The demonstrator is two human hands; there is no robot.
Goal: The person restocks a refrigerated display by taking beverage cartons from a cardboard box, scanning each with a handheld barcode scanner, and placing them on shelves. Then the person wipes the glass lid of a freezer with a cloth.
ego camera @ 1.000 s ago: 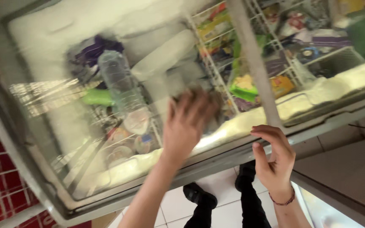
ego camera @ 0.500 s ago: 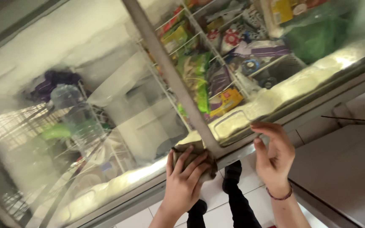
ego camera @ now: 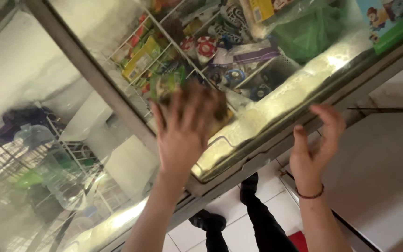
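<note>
My left hand (ego camera: 183,135) lies flat with spread fingers on a brownish cloth (ego camera: 219,108), pressing it on the glass lid (ego camera: 276,79) of a chest freezer, over the right pane. My right hand (ego camera: 314,150) hovers open just off the freezer's front rim (ego camera: 262,156), fingers apart and holding nothing. A thin red bracelet sits on its wrist.
Under the glass are wire baskets (ego camera: 257,70) with colourful packets, a green bag (ego camera: 304,32) and, in the left pane, a plastic bottle (ego camera: 38,140) and frost. A metal bar (ego camera: 85,79) divides the panes. My legs and black shoes (ego camera: 211,224) stand on white tiles; a white surface (ego camera: 388,163) lies right.
My left hand has slid with the cloth from the left pane down to the front rim, then up onto the right pane. My right hand has lifted off the rim and opened.
</note>
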